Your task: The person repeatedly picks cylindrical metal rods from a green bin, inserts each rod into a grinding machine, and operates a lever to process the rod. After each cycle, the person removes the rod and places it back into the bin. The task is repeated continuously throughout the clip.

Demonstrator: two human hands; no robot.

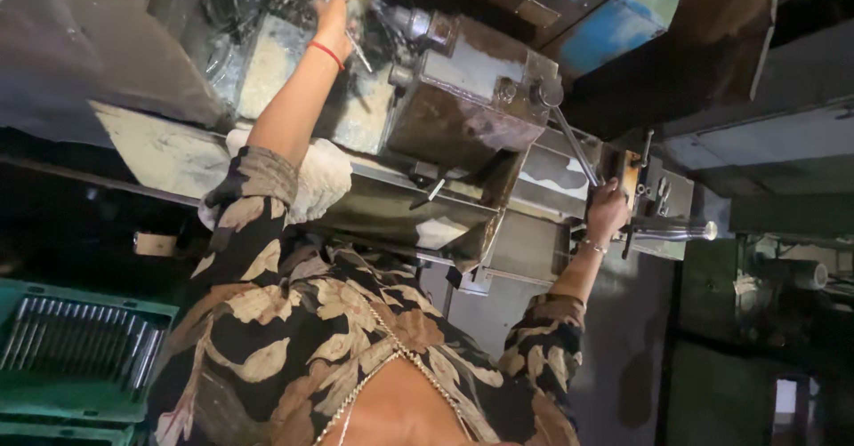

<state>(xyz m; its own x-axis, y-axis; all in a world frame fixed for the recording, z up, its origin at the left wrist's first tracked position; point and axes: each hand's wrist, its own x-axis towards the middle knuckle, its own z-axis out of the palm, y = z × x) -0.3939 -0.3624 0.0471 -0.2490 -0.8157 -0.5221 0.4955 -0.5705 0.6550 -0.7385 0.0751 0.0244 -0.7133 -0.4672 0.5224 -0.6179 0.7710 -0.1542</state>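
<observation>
The left hand (336, 15) reaches far up into the working zone of the machine (463, 99), where wet shiny metal and pale splashes are visible. Its fingers are hidden by blur and by the machine parts, so I cannot tell whether it is holding something or is open. A red thread sits on this wrist. The right hand (608, 210) is closed around the end of a long metal lever (574, 144), which goes up to a round hub on the grey-brown carriage box.

In my judgement, the lever should be moved slowly and with a firm grip while the other hand is so near the wet working zone. The loose patterned sleeve (249, 197) is better kept away from any turning part.

A white cloth (316, 179) lies on the machine bed just beside the left forearm. A smooth steel bar (672, 230) sticks out near the right hand and could catch the wrist. Lower left, a green crate (53, 401) holds a row of thin metal rods (80, 339), well apart from both hands.
</observation>
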